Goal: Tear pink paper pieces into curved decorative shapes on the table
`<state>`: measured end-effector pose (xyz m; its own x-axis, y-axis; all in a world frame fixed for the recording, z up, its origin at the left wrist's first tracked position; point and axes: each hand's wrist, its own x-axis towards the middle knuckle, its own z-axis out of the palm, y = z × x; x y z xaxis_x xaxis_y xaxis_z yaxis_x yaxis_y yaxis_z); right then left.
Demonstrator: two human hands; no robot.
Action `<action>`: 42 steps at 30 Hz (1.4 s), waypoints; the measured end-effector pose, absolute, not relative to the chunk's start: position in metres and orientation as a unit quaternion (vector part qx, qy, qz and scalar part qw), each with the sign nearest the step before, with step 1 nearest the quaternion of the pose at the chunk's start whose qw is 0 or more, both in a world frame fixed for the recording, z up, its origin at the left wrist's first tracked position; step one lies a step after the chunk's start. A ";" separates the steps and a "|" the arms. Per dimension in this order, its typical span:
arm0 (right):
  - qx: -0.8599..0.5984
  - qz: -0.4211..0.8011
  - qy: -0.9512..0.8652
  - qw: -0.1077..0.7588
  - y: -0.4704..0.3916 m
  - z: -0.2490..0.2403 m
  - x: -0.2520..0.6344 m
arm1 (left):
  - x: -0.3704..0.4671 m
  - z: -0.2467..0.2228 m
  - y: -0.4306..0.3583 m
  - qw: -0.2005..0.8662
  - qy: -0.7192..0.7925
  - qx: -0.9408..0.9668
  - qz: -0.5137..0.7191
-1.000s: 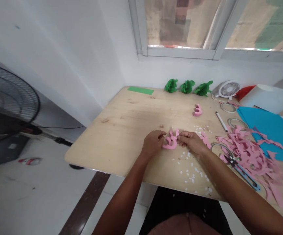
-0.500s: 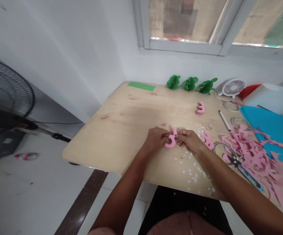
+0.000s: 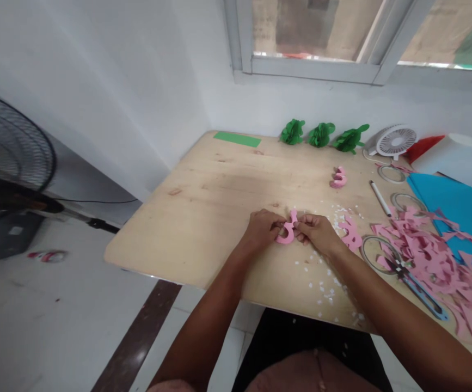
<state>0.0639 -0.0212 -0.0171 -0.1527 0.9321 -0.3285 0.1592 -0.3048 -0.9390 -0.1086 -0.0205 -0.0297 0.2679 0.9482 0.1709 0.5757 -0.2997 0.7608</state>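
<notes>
Between my two hands is a curved pink paper cutout (image 3: 288, 235), shaped somewhat like a 3, just over the wooden table. My left hand (image 3: 265, 230) pinches its left side, and the fingers of my right hand (image 3: 312, 231) pinch its right side. Right of my right hand lies a similar pink cutout (image 3: 350, 233). Farther back stands a small stack of pink number-3 shapes (image 3: 338, 178). Tiny white paper bits (image 3: 326, 293) are scattered near my right forearm.
Pink paper scraps (image 3: 431, 256) pile up at the right, with blue-handled scissors (image 3: 423, 294) and tape rolls (image 3: 391, 173) beside them. A white marker (image 3: 380, 198), blue sheets (image 3: 456, 212) and a small white fan (image 3: 396, 141) lie behind. Green paper clusters (image 3: 321, 135) line the wall.
The view has shifted slightly, so the table items sit a little farther right. Both hands keep their hold on the pink cutout, with hardly any movement.
</notes>
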 end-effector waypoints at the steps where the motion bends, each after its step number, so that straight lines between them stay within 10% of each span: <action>1: -0.562 0.579 -0.486 0.335 -0.022 -0.018 0.063 | -0.109 -0.030 -0.021 0.290 0.510 0.741 0.326; 42: -0.585 0.527 -0.521 0.328 -0.022 -0.027 0.061 | -0.107 -0.027 -0.023 0.256 0.531 0.762 0.267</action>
<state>0.0613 -0.0220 -0.0271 -0.0989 0.9564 -0.2748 0.2646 -0.2410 -0.9338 -0.1070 -0.0234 -0.0270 0.2929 0.9466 0.1351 0.6738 -0.3046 0.6733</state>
